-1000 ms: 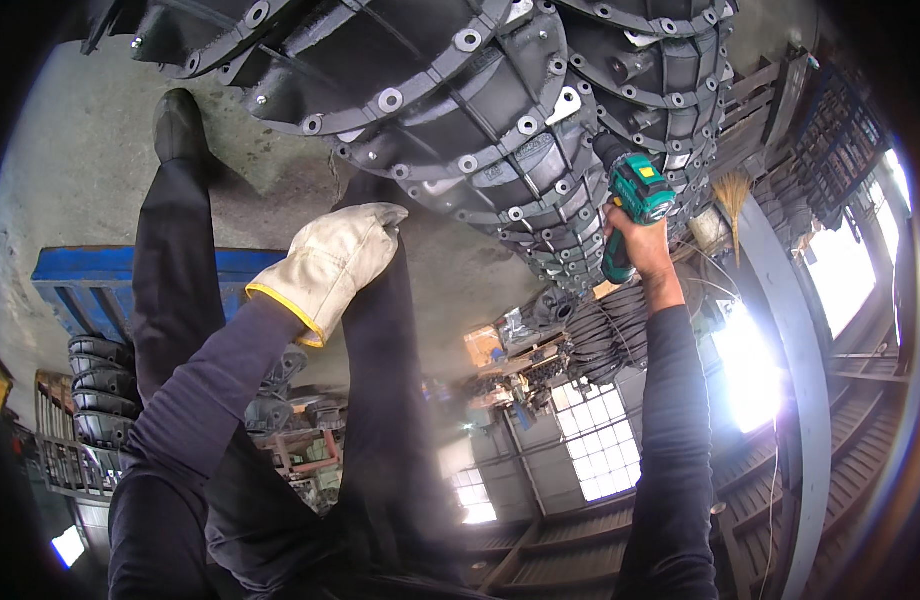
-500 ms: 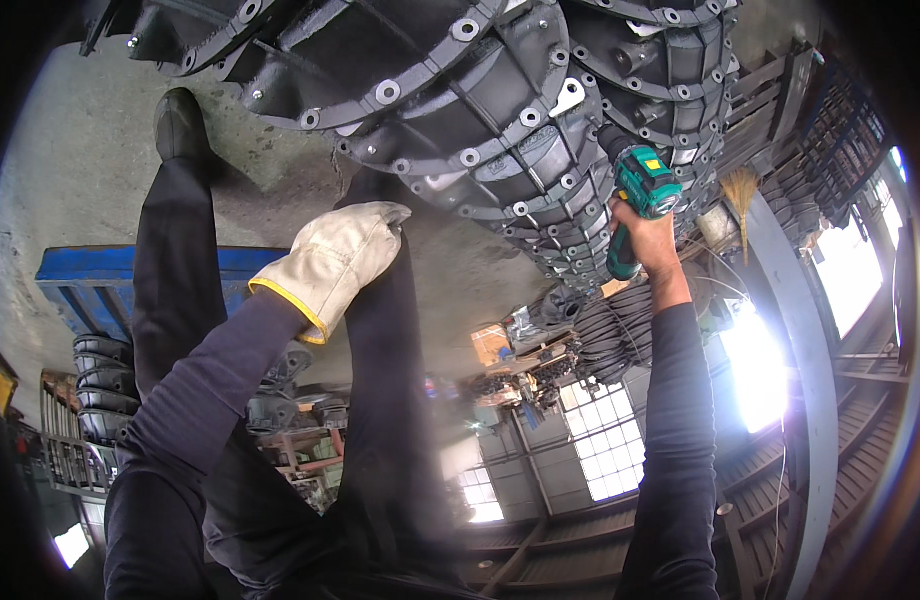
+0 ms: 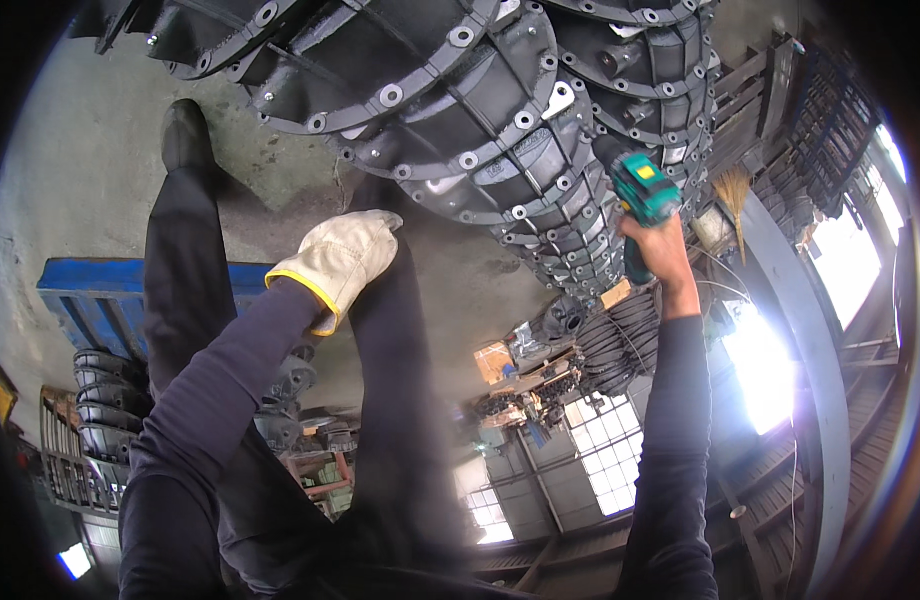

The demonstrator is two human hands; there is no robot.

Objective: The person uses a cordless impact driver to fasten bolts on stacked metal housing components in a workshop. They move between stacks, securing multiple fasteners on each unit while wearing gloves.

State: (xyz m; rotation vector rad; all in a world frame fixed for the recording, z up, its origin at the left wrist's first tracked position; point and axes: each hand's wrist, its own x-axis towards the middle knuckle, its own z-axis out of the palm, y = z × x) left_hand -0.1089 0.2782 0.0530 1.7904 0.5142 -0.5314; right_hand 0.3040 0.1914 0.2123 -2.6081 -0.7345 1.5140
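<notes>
My right hand [image 3: 662,245], bare, is closed round the grip of a green and black cordless drill [image 3: 644,188]. The tool's dark nose points up and left, against or close to a stack of dark grey cast metal housings [image 3: 500,170]; whether it touches them I cannot tell. Bolt holes line the flanges of these ribbed castings. My left hand [image 3: 342,258] wears a cream work glove with a yellow cuff edge. It rests over my dark trouser leg, well away from the castings, with its fingers bent out of sight.
A blue metal bin or rack [image 3: 95,300] stands on the concrete floor at left, with more stacked castings [image 3: 110,400] beside it. To the right are a straw broom [image 3: 737,195] and a coil of dark hose or cable [image 3: 620,335]. A cardboard box [image 3: 494,360] lies among clutter.
The view has tilted slightly, and the castings appear a little further left. The drill sits slightly lower in the picture, still in my right hand. My left hand stays on my leg.
</notes>
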